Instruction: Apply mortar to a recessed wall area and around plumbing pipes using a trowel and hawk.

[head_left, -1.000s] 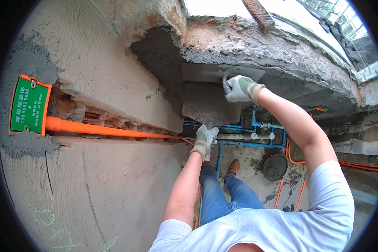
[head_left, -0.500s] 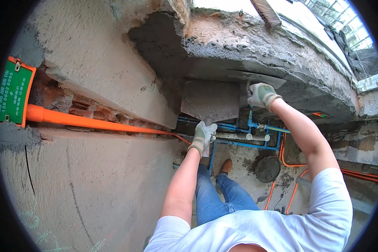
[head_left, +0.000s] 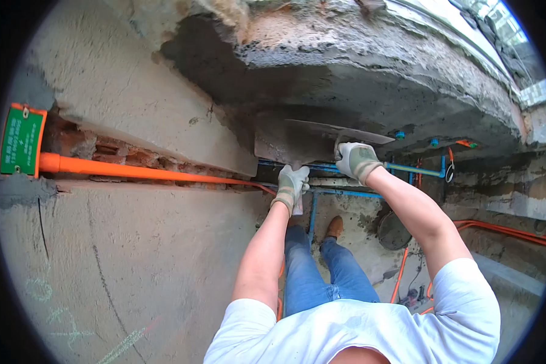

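Observation:
My left hand point(head_left: 291, 184), in a pale work glove, is closed round the handle of a flat plasterer's hawk point(head_left: 274, 144). Its broad grey plate stretches forward below the wet mortar wall point(head_left: 273, 85). In my gloved right hand point(head_left: 355, 161) is a plastering trowel point(head_left: 358, 133), whose long thin blade reaches left over the hawk's plate. My right fingers wrap round the grip, which they mostly hide. Whether the blade touches the plate I cannot tell. Any mortar between the two is hard to make out.
An orange conduit point(head_left: 133, 172) runs along a wall channel from a green box cover point(head_left: 23, 142). Blue pipes point(head_left: 312, 218) pass below my hands. A rough concrete ledge point(head_left: 346, 36) bulges out above. On the floor lie a round dark cover point(head_left: 393, 230) and more orange conduit point(head_left: 509, 233).
My right hand has moved left and down with the trowel, bringing its blade closer over the hawk. The view has shifted slightly, and the left hand keeps its hold.

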A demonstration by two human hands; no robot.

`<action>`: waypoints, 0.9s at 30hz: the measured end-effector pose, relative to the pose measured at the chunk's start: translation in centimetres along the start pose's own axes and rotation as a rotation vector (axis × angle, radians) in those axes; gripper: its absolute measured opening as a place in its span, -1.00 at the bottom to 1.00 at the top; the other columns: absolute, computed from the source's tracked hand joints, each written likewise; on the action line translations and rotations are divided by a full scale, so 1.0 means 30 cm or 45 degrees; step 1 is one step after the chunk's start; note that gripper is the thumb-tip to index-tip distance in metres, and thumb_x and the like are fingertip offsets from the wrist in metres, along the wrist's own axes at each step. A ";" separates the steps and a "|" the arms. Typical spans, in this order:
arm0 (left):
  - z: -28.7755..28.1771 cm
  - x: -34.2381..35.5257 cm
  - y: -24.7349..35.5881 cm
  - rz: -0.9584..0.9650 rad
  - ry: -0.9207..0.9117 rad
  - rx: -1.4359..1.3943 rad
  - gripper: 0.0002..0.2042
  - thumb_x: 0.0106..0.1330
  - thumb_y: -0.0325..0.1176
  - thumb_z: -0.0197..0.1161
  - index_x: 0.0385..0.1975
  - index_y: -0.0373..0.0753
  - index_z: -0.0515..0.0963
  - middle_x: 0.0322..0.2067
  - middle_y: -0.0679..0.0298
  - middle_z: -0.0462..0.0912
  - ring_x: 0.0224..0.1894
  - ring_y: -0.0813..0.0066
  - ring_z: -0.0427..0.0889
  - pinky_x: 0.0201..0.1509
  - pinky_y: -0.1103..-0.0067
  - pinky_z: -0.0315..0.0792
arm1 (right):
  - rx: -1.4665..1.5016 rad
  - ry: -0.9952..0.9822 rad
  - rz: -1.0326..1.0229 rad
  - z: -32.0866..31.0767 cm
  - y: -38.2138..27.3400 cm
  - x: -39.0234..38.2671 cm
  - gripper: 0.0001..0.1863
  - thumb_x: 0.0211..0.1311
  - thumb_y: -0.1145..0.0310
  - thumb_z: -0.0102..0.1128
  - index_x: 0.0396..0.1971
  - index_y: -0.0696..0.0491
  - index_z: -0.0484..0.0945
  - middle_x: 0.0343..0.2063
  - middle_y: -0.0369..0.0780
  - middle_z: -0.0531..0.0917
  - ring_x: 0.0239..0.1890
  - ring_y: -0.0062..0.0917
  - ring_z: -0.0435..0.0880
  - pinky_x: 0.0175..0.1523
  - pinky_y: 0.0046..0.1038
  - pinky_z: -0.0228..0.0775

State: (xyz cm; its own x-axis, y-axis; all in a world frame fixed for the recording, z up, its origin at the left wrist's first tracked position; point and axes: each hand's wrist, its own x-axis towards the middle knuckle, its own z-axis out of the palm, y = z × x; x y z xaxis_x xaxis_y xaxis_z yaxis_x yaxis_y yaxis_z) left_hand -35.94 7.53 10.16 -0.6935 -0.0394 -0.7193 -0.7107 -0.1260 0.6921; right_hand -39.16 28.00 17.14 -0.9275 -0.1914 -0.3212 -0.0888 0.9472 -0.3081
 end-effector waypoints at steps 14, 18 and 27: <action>0.008 -0.403 -0.066 0.731 -0.277 1.827 -0.64 0.18 -0.07 0.28 -0.32 -0.29 0.56 -0.28 -0.09 0.66 -0.13 -0.05 0.64 -0.03 0.18 0.50 | -0.148 0.656 -0.518 -0.093 0.245 -0.463 -0.69 0.00 0.15 0.26 -0.32 0.05 0.67 -0.28 -0.05 0.69 -0.23 -0.19 0.70 -0.10 -0.18 0.53; 0.116 -0.218 -0.282 0.717 -0.406 1.726 -0.63 0.17 -0.05 0.29 -0.34 -0.30 0.55 -0.30 -0.12 0.65 -0.13 -0.10 0.63 -0.05 0.18 0.49 | 0.403 0.318 -0.018 0.200 0.266 -0.514 -0.76 -0.03 0.19 0.26 -0.50 0.08 0.63 -0.49 -0.03 0.66 -0.36 -0.13 0.67 -0.22 -0.19 0.51; 0.062 0.198 -0.751 0.191 -0.665 1.119 -0.63 0.11 -0.19 0.35 -0.31 -0.45 0.55 -0.41 -0.04 0.69 -0.37 0.25 0.68 -0.23 0.38 0.53 | 0.762 0.074 0.886 0.687 0.346 -0.864 -0.65 0.15 0.07 0.18 -0.55 0.08 0.57 -0.55 -0.03 0.64 -0.41 -0.12 0.66 -0.26 -0.15 0.45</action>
State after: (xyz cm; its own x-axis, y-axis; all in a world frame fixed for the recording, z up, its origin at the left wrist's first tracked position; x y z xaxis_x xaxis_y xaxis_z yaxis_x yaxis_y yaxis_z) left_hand -24.26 11.98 -9.61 -0.5976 0.4666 -0.6520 -0.3024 0.6220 0.7222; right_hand -8.56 37.48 3.80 -0.7196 0.4004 -0.5673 0.6840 0.5498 -0.4795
